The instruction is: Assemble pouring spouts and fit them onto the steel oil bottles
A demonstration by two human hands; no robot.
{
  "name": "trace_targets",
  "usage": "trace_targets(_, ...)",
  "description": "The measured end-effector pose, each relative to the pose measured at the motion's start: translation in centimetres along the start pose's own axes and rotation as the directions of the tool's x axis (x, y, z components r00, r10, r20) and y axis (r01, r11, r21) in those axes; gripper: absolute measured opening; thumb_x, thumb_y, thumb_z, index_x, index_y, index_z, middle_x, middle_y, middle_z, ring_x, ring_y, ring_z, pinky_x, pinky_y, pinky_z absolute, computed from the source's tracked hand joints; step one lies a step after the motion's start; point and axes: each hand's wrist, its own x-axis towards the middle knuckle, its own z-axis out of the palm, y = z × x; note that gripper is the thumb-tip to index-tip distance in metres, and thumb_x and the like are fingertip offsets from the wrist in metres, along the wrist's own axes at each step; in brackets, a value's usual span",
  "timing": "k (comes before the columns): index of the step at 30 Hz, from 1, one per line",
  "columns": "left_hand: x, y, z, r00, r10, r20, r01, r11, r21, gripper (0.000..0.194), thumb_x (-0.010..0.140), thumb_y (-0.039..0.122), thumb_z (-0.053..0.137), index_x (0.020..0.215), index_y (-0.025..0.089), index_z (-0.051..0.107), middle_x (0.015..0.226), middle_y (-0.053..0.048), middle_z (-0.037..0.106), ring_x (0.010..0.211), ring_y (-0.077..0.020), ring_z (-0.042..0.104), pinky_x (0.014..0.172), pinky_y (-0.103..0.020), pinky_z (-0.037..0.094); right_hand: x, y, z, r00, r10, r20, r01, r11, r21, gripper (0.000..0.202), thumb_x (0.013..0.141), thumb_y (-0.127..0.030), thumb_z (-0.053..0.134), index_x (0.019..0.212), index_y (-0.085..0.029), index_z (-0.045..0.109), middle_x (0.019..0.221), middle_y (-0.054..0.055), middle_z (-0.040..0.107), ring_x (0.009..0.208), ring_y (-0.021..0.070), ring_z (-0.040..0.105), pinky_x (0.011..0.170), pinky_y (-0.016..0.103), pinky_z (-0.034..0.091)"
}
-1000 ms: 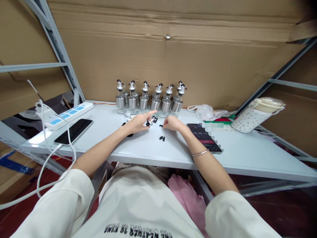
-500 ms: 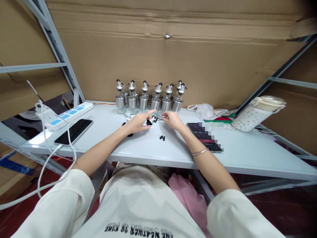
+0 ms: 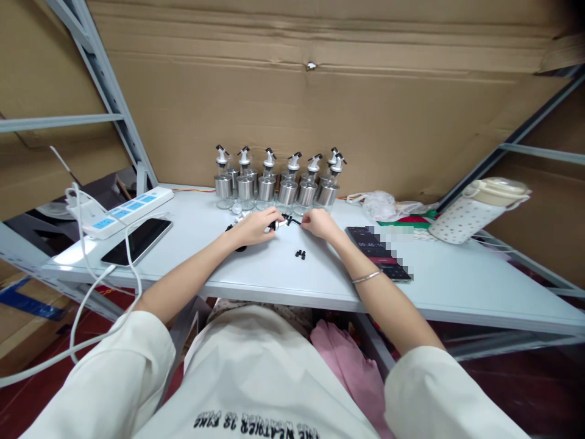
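While the left hand (image 3: 259, 227) is closed around a white-and-black pourer spout (image 3: 282, 224) angled rightward, the right hand (image 3: 319, 224) pinches a slim black rod-shaped piece (image 3: 296, 221) near its tip, contact too small to judge. Both lie between the hands, before glass bottles (image 3: 287, 190) sleeved in brushed steel.

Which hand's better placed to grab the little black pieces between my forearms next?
Probably your right hand: it's nearer the little black pieces. It appears to hold a thin black part, though, while your left hand holds a white-and-black spout.
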Motion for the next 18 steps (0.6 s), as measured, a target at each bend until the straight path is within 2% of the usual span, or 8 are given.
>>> trace_targets(4,0.1,-0.2,0.2,0.999,-0.037,-0.015,0.036,0.998,-0.043,0.027,0.072,0.013,0.049,0.099,0.016,0.055,0.099,-0.006,0.060,0.088,-0.0189,0.060,0.078,-0.028,0.045,-0.4,-0.6,-0.5,0.985,-0.028,-0.170,0.062,0.978,0.198,0.008,0.070,-0.017,0.058,0.071,-0.016,0.066,0.075,0.007,0.070,0.071,0.0181,0.063,0.066,0.025,0.042)
trace_targets(6,0.2,-0.4,0.5,0.995,-0.095,-0.040,0.091,0.992,-0.092,0.024,0.072,0.015,0.051,0.096,0.016,0.053,0.096,-0.005,0.062,0.088,-0.0194,0.060,0.078,-0.029,0.046,-0.8,-1.3,-0.9,0.971,-0.060,-0.232,0.142,0.925,0.354,0.005,0.070,-0.020,0.057,0.067,-0.016,0.060,0.067,0.004,0.068,0.065,0.0157,0.061,0.064,0.024,0.041)
trace_targets(9,0.2,-0.8,1.0,0.982,-0.177,-0.063,0.164,0.972,-0.171,0.022,0.072,0.018,0.053,0.093,0.017,0.051,0.093,-0.004,0.064,0.087,-0.0192,0.062,0.077,-0.029,0.046,-1.3,-2.3,-1.3,0.963,-0.110,-0.247,0.229,0.817,0.528,0.007,0.069,-0.022,0.056,0.065,-0.018,0.052,0.057,0.000,0.062,0.058,0.0132,0.057,0.062,0.023,0.041)
trace_targets(11,0.3,-0.8,1.2,0.977,-0.199,-0.073,0.182,0.964,-0.196,0.020,0.072,0.020,0.054,0.092,0.018,0.050,0.091,-0.003,0.064,0.086,-0.0191,0.062,0.076,-0.029,0.046,-1.5,-2.7,-1.3,0.957,-0.131,-0.257,0.257,0.795,0.550,0.009,0.066,-0.022,0.056,0.063,-0.018,0.049,0.056,-0.001,0.060,0.056,0.0124,0.054,0.060,0.023,0.039)
trace_targets(15,0.3,-0.6,1.1,0.975,-0.204,-0.090,0.182,0.961,-0.206,0.018,0.072,0.020,0.054,0.089,0.018,0.049,0.089,-0.003,0.065,0.084,-0.0186,0.063,0.075,-0.029,0.047,-1.6,-2.9,-1.1,0.954,-0.156,-0.256,0.273,0.809,0.520,0.012,0.062,-0.023,0.056,0.059,-0.018,0.045,0.056,-0.002,0.055,0.056,0.0108,0.047,0.056,0.022,0.035)
trace_targets(18,0.4,-0.3,0.9,0.976,-0.201,-0.090,0.179,0.961,-0.211,0.023,0.073,0.020,0.055,0.095,0.017,0.050,0.092,-0.004,0.065,0.085,-0.0182,0.063,0.076,-0.028,0.047,-1.6,-2.8,-0.9,0.949,-0.178,-0.260,0.293,0.801,0.521,0.014,0.062,-0.025,0.056,0.060,-0.018,0.043,0.056,-0.003,0.052,0.055,0.0101,0.044,0.056,0.022,0.033)
